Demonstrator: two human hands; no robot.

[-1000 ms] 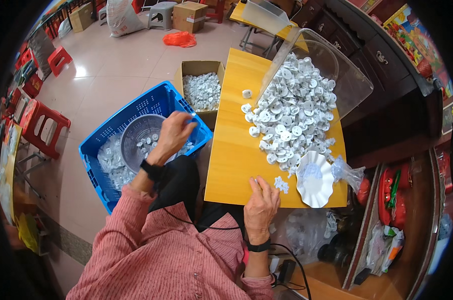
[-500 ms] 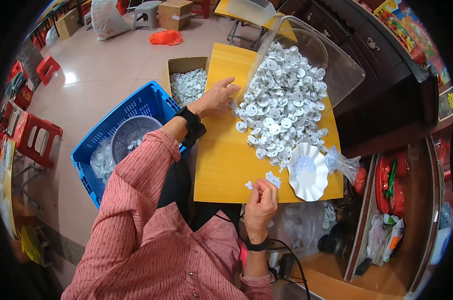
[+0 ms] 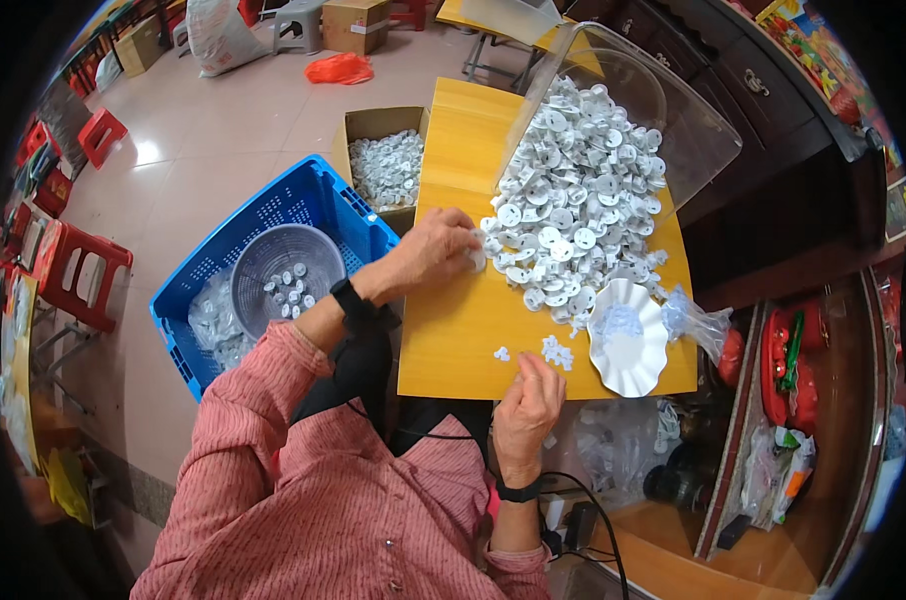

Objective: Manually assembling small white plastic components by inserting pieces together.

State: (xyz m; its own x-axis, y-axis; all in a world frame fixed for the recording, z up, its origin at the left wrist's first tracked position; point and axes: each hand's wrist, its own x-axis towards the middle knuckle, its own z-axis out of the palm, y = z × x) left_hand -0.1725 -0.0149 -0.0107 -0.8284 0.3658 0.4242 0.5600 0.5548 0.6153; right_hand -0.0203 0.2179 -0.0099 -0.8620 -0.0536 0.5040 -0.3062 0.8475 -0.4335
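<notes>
A big pile of white round plastic parts [image 3: 573, 200] covers the far right of the yellow table [image 3: 443, 330]. At the pile's left edge, my left hand [image 3: 435, 250] has its fingers closed on a white plastic part [image 3: 477, 252]. My right hand [image 3: 528, 412] is at the table's near edge, thumb and fingers pinched together; whatever is between them is hidden. Just beyond its fingertips lie several small white pieces [image 3: 557, 352], with a few more beside them. To their right stands a white scalloped dish [image 3: 641, 360] holding more tiny pieces.
A clear plastic bin [image 3: 693, 150] lies tipped behind the pile. Left of the table are a blue crate [image 3: 203, 255] with a grey basket [image 3: 283, 245] and a cardboard box [image 3: 358, 125] of parts. A clear bag [image 3: 701, 325] hangs by the dish. A black cable [image 3: 603, 510] runs near my right wrist.
My left hand has drawn nearer to me along the pile's edge, its fingers going from outstretched to closed on a part. My right hand has shifted slightly back from the small pieces.
</notes>
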